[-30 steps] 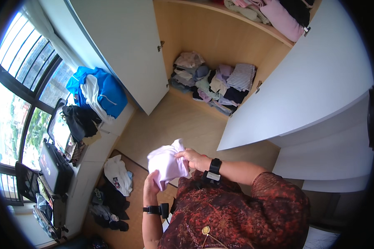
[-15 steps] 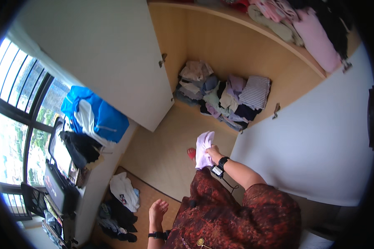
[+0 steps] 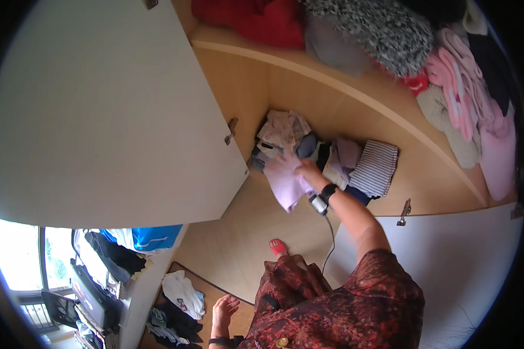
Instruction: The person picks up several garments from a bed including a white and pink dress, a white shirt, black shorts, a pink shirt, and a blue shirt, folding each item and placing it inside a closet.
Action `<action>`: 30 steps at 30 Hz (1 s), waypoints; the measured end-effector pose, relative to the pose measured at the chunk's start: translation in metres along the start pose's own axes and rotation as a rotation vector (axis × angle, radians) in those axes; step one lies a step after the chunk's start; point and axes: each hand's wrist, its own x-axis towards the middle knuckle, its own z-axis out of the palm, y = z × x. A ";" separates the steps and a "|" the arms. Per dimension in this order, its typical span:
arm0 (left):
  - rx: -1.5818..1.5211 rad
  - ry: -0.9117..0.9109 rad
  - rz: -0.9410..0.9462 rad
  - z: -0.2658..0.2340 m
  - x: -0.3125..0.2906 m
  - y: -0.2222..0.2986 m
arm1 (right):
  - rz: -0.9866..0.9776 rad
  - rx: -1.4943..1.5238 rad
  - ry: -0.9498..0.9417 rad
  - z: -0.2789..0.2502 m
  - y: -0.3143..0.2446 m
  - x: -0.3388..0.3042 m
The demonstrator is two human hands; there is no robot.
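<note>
- Upper shelf (image 3: 355,90): a red garment (image 3: 256,23) lies left of a black-and-white fluffy knit (image 3: 384,38).
- Toward its right end sit a beige knitted piece (image 3: 448,125) and a pink cloth (image 3: 498,163).
- A white garment (image 3: 182,291) lies on the floor beside a dark clothes heap (image 3: 183,326).
- Near the window (image 3: 14,250): a blue bundle (image 3: 157,237), black cloth (image 3: 119,256) and dark suitcase (image 3: 93,294).

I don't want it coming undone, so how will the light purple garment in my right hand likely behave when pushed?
The light purple garment is probably floppy: a loose corner spreads beyond your right hand. It's likely light, since your left hand is away from it. It probably won't roll, looking flat.
</note>
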 end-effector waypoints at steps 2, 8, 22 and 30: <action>0.048 -0.028 -0.020 0.011 0.010 0.015 | -0.258 -0.299 0.148 -0.065 -0.010 0.060; 0.005 0.014 0.027 0.001 -0.005 0.012 | -0.058 -1.329 0.475 -0.058 -0.055 0.100; 0.039 0.153 0.129 -0.086 -0.049 -0.100 | 0.007 -0.957 -0.946 0.164 0.188 -0.261; -0.181 0.302 0.155 -0.194 -0.113 -0.280 | 0.198 -1.036 -0.914 0.180 0.216 -0.334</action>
